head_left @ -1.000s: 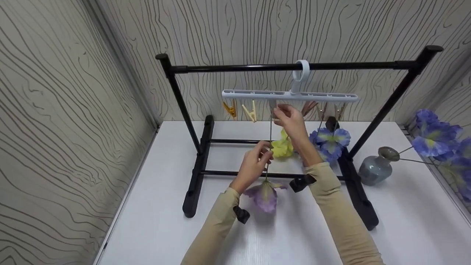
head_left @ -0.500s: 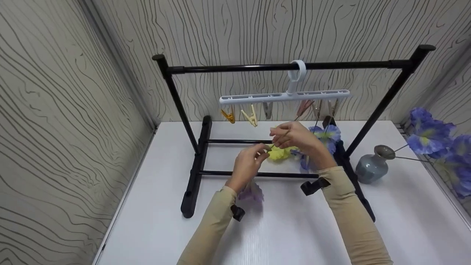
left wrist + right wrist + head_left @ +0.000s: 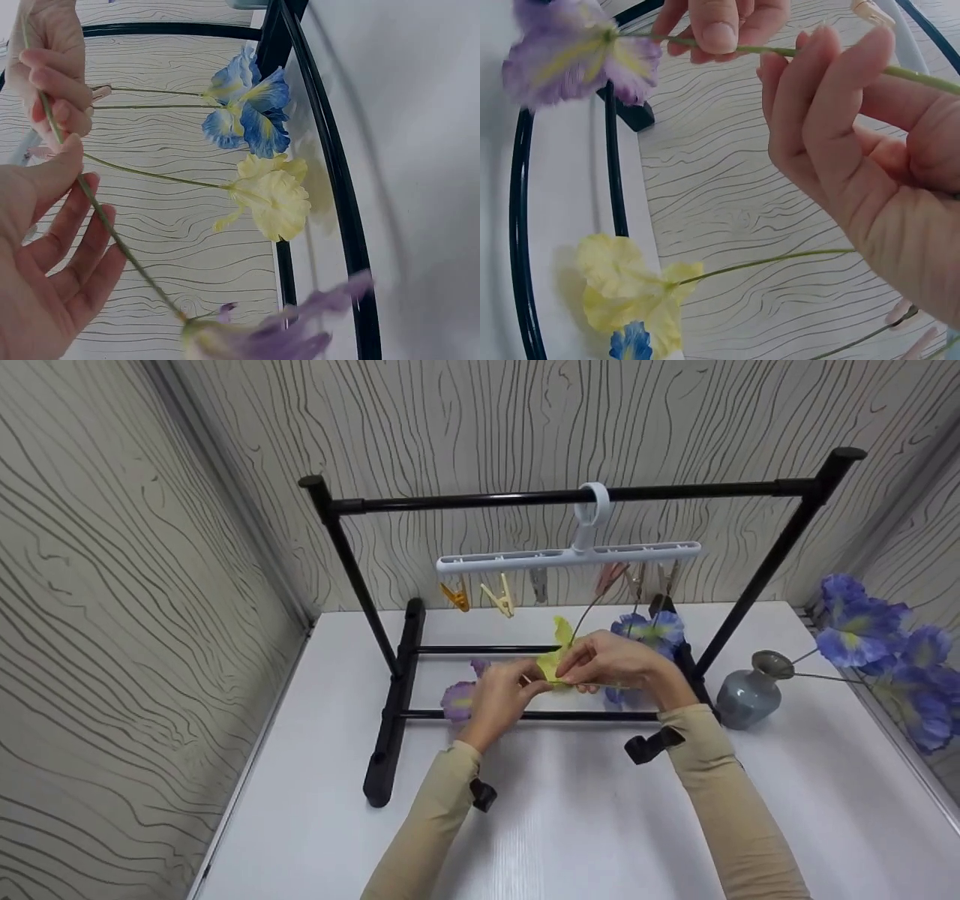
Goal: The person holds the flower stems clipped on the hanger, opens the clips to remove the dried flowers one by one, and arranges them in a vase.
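Note:
Low in front of the hanger, both hands hold the green stem point(image 3: 142, 274) of a purple artificial flower point(image 3: 570, 64). My left hand point(image 3: 501, 694) pinches it between thumb and fingers, on the bloom's side. My right hand point(image 3: 619, 664) grips the stem farther from the bloom with curled fingers. The purple bloom points left, partly behind the left hand in the head view. Behind the hands a yellow flower point(image 3: 274, 199) hangs head down from a pink clip point(image 3: 611, 577). Blue flowers point(image 3: 251, 109) hang from clips beside it. A grey clip point(image 3: 538, 583) above the hands holds nothing.
A white hanger point(image 3: 517, 561) hooks over the black rack's top bar point(image 3: 465, 501). Orange point(image 3: 455, 596) and cream point(image 3: 499, 596) clips hang at its left without flowers. A grey-blue vase point(image 3: 750, 697) with blue flowers point(image 3: 855, 634) stands right of the rack on the white table.
The right hand has come down from the grey clip with the stem. The purple flower has swung from hanging downward to lying sideways, its bloom now to the left.

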{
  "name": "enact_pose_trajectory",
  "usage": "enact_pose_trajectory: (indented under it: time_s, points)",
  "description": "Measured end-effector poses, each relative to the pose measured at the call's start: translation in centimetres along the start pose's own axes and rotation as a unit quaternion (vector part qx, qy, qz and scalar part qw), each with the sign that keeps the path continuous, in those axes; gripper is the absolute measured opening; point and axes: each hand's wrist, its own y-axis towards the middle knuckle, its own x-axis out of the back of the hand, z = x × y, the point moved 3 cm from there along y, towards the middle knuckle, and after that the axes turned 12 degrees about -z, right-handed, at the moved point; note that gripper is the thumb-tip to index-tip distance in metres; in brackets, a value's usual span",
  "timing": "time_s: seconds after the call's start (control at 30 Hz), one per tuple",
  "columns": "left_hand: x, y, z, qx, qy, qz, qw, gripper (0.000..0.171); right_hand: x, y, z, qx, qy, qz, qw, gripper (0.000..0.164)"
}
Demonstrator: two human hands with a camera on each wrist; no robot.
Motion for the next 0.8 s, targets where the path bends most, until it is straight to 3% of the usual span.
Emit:
enact_pose_trajectory:
  time_s: [0.23, 0.47, 0.6, 0.8]
  points:
    - [-0.2, -0.3, 0.1, -0.073, 0.095, -0.023, 0.9925, 0.027, -0.1, -0.5, -1.1, 0.006, -0.046, 0.035, 0.998, 0.024]
    - [-0.4, -0.9, 0.1, -0.136, 0.152, -0.036, 0.9783, 0.030, -0.7, -0.8, -1.3, 0.041, -0.134, 0.018, 0.990, 0.017]
    - [-0.5, -1.1, -0.1, -0.158, 0.158, -0.029, 0.9743, 0.027, -1.4, -0.9, -0.8, 0.067, -0.217, -0.008, 0.974, 0.008]
    - [-0.9, -1.2, -0.4, -0.163, 0.175, -0.015, 0.9709, 0.024, -2.5, -1.2, 0.1, 0.102, -0.338, -0.049, 0.934, 0.009]
